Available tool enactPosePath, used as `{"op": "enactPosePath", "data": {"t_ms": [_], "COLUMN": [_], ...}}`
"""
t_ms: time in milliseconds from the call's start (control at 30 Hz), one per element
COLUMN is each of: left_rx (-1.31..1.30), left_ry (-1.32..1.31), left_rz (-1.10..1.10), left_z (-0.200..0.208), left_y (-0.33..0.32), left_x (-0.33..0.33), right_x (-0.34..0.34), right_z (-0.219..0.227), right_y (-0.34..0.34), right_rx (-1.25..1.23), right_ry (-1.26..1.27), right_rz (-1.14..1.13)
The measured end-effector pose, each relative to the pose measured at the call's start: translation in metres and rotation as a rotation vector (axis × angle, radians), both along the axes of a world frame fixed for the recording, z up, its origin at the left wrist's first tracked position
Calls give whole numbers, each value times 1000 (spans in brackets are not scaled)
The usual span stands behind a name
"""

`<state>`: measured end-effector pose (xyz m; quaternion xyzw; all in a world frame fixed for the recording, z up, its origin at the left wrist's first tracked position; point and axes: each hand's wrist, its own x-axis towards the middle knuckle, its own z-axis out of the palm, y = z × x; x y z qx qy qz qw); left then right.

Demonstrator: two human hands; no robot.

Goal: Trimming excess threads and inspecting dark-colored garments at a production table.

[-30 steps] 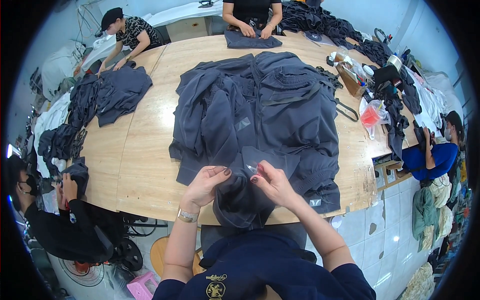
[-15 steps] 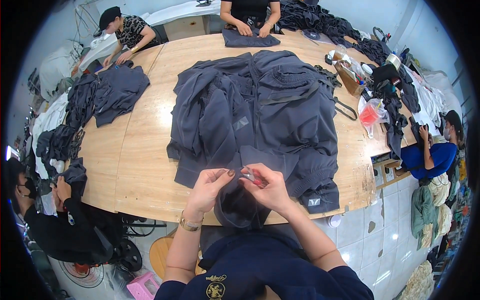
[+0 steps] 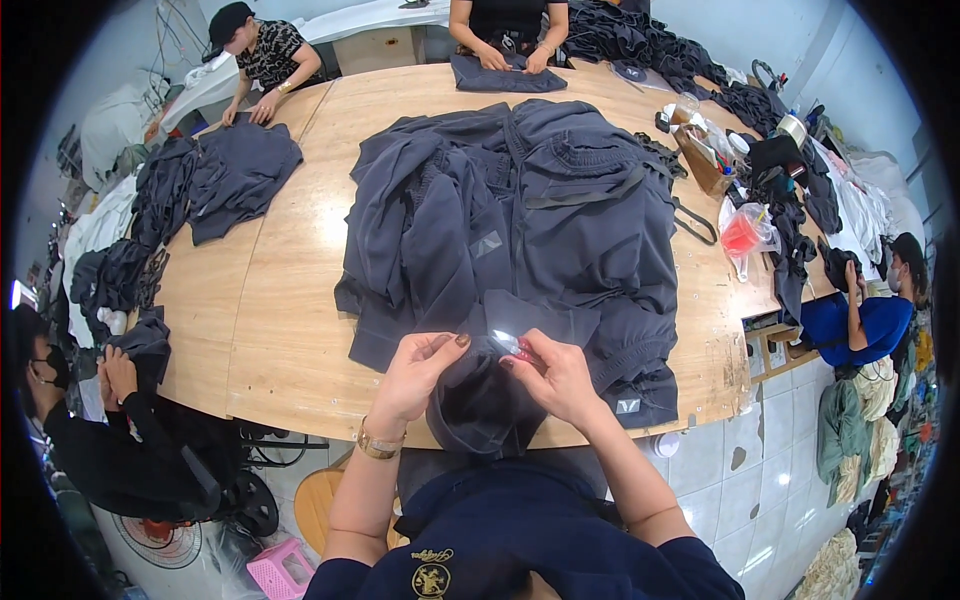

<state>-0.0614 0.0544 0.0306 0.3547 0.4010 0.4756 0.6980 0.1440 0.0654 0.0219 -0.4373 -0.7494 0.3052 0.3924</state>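
Pinching a small shiny tag [image 3: 507, 342] between thumb and forefinger, the right hand [image 3: 552, 372] keeps a tight, nearly closed grip on it, with something red showing just under the fingertips; the left hand [image 3: 420, 370] curls in from nine o'clock, its grip closed on the soft fold of a dark grey garment [image 3: 490, 395] beside the tag. Both wrists bend inward, forearms rising from six o'clock, a gold watch [image 3: 378, 445] on the left wrist. The garment is matte, limp cloth, bunched into a rounded hump at the near edge of the table [image 3: 275, 300], its long axis running from six toward twelve o'clock and part of it drooping over the edge. At twelve o'clock lies a heap of similar dark garments [image 3: 520, 210], creased and overlapping, on pale glossy wood. A red plastic bag [image 3: 745, 235] sits at two o'clock.
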Motion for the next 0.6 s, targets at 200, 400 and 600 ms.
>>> {"op": "enactPosePath", "data": {"t_ms": [200, 400, 600], "left_rx": [31, 22, 32], "left_ry": [22, 17, 22], "left_rz": [-17, -26, -35], "left_z": [-1, 0, 0], "left_y": [2, 1, 1], "left_x": [-1, 0, -1], "right_x": [7, 7, 6], "right_z": [12, 9, 11], "right_y": [1, 1, 0], "right_rx": [102, 184, 216], "right_ry": [-225, -281, -315], "right_rz": [44, 61, 64]}}
